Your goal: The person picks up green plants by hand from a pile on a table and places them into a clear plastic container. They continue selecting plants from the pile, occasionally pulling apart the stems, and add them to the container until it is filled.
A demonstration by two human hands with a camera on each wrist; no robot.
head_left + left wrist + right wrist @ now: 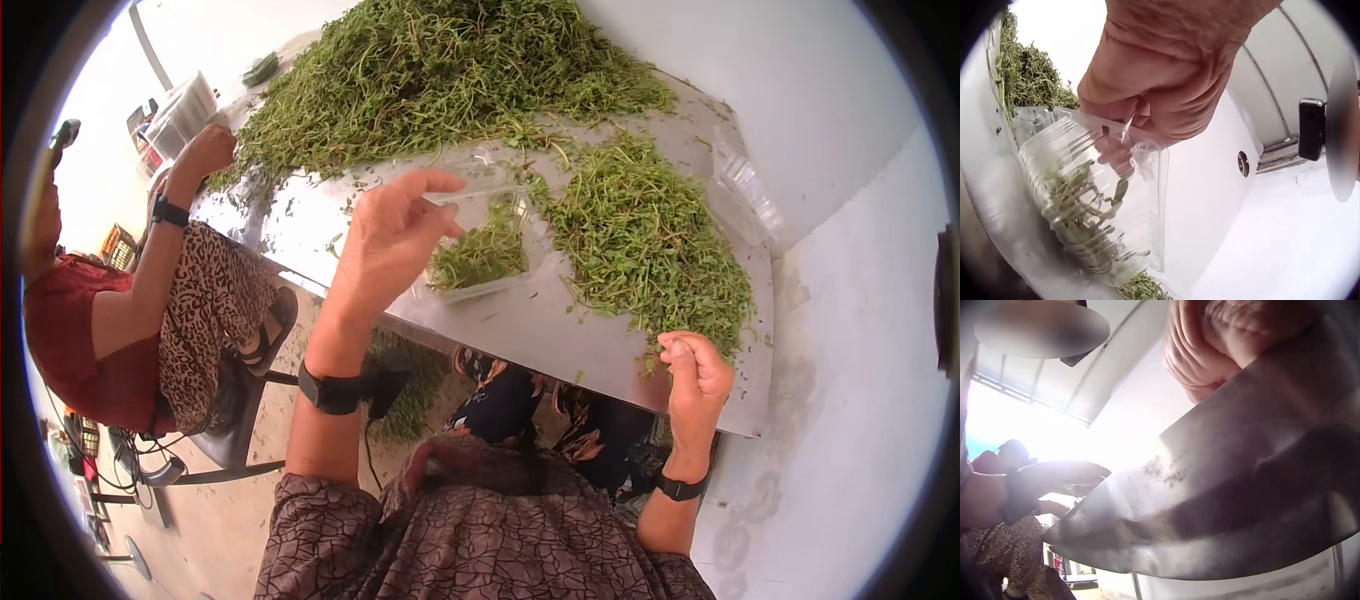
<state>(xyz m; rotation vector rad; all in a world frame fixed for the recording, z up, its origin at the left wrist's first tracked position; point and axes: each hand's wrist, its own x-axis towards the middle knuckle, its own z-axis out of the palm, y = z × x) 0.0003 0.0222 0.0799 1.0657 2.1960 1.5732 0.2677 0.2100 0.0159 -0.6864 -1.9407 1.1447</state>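
My left hand (pixel 395 235) hangs over the left side of a clear plastic box (pixel 540 272), index finger reaching out and bent a little, thumb apart from it. Inside the box lie leafy green sprigs (pixel 470 262). In the left wrist view, fingertips (pixel 1116 156) show through the clear wall, close above a leaf. Beside the front edge of a small heap of greens (pixel 650 220), my right hand (pixel 698 382) has its fingers curled and thumb laid against them. No sprig shows between them. In the right wrist view, the metal table hides its fingertips.
A large mound of greens (pixel 440 80) covers the back of the metal table (pixel 610 345). Clear plastic containers (pixel 745 195) stand at right by the white wall (pixel 850 300). Another person (pixel 110 330) sits at left, one hand by the mound. A white tub (pixel 182 112) stands beyond.
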